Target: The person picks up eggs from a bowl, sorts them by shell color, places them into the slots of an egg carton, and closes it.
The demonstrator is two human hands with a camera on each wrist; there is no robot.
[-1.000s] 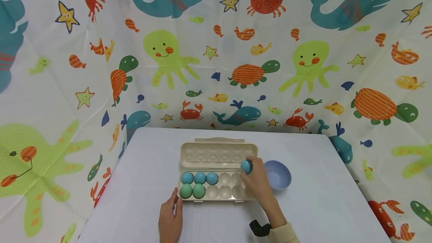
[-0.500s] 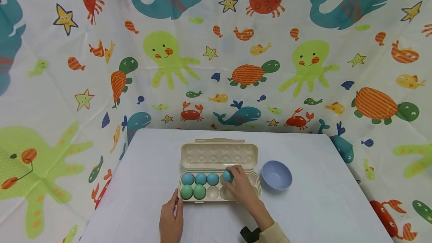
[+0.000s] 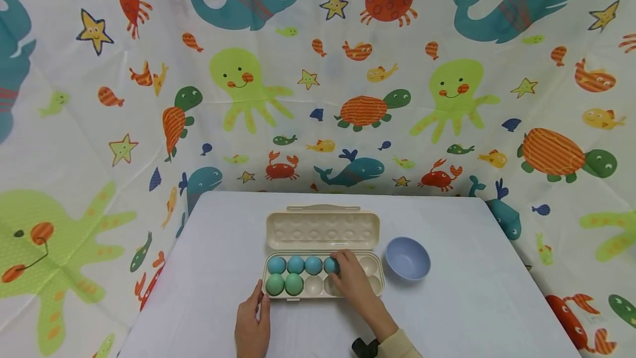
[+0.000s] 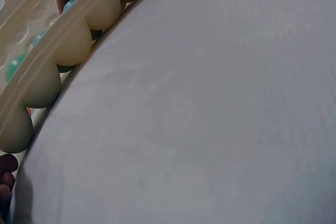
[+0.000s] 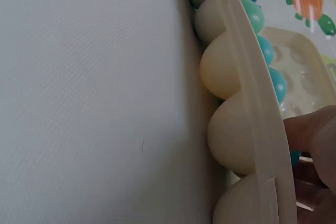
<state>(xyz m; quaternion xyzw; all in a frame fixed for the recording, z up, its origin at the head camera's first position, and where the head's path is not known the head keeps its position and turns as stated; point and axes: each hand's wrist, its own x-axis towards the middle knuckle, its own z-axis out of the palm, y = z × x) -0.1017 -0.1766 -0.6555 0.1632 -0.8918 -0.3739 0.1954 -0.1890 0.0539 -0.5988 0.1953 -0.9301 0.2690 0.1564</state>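
Note:
An egg carton (image 3: pixel 313 298), beige with its lid folded back, lies on the table. Its back row holds three blue eggs (image 3: pixel 295 264) at the left, and two green eggs (image 3: pixel 275 284) sit in the front row below them. My right hand (image 3: pixel 355 282) reaches over the carton's front side and pinches another blue egg (image 3: pixel 329 265) at the fourth back cup; its fingers partly hide that egg. At the carton's left front corner, my left hand (image 3: pixel 252 322) touches the edge with fairly straight fingers. Its fingertips (image 4: pixel 7 163) show beside the carton's end in the left wrist view.
A blue bowl (image 3: pixel 407 259) stands just right of the carton. The lid (image 3: pixel 323 230) lies open behind the egg cups. A white cloth covers the table (image 3: pixel 472 303), and a curtain (image 3: pixel 318 70) printed with sea animals hangs behind and at both sides.
My right hand has brought the blue egg leftward from above the carton's right end and lowered it to the fourth back cup. The left hand has stayed at the carton's corner.

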